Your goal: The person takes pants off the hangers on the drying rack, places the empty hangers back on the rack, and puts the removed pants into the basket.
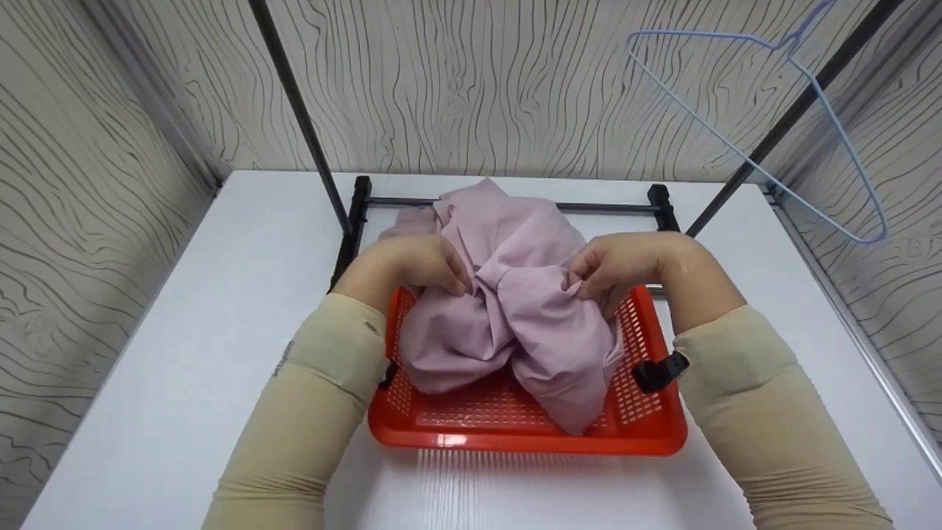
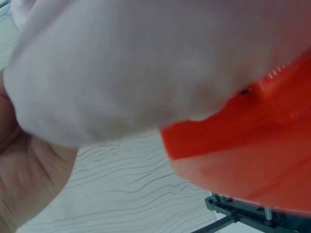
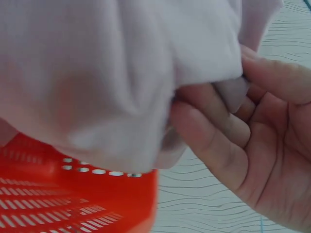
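On my feed the left hand and right hand each pinch a fold of the pink cloth, which sits bunched over the red basket. I judge it light, limp and hardly fragile, prone to slump between grips, so I'd favour two well-separated edges over loose middle folds.
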`<state>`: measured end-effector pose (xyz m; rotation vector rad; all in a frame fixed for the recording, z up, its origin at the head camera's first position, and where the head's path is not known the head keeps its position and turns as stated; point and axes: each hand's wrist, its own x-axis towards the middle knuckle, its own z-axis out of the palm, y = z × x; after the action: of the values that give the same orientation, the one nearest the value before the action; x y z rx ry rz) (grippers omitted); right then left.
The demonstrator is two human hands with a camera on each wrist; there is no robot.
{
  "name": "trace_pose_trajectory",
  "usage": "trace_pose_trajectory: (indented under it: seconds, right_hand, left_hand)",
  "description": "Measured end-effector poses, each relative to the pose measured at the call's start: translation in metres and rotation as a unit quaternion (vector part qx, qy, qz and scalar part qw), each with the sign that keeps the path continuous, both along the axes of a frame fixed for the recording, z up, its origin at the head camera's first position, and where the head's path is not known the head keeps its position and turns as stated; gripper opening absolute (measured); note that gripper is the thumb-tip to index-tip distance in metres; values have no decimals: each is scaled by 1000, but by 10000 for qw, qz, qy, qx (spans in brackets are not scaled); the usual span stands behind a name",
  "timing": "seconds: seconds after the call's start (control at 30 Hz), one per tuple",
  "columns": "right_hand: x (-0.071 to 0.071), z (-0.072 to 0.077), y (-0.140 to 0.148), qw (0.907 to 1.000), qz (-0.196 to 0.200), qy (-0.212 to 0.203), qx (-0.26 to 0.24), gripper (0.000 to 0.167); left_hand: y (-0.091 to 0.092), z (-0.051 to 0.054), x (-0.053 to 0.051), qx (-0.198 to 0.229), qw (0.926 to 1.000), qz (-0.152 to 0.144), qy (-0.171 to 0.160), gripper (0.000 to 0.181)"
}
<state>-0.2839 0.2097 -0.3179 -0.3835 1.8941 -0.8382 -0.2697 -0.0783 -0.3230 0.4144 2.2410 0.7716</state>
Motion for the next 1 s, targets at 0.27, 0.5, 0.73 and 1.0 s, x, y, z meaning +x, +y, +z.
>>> trace_pose_trajectory:
  seconds: [0.27, 0.5, 0.73, 1.0]
  right_hand:
    - [-9, -24, -10, 9980, 172, -60, 604, 18]
    - [-14, -33, -12, 9941, 172, 148, 1064, 8]
    - [-19, -36, -9, 9896, 294, 618, 1266, 10]
    - [-23, -42, -9, 9916, 255, 510, 1165, 10]
  left_hand:
    - [12, -14, 0, -734, 9956, -333, -471, 30]
    - [14, -21, -7, -1361, 9855, -1005, 125, 30]
    - [13, -23, -11, -1512, 9838, -954, 153, 29]
    - [13, -25, -15, -1734, 9791, -1001, 349, 20]
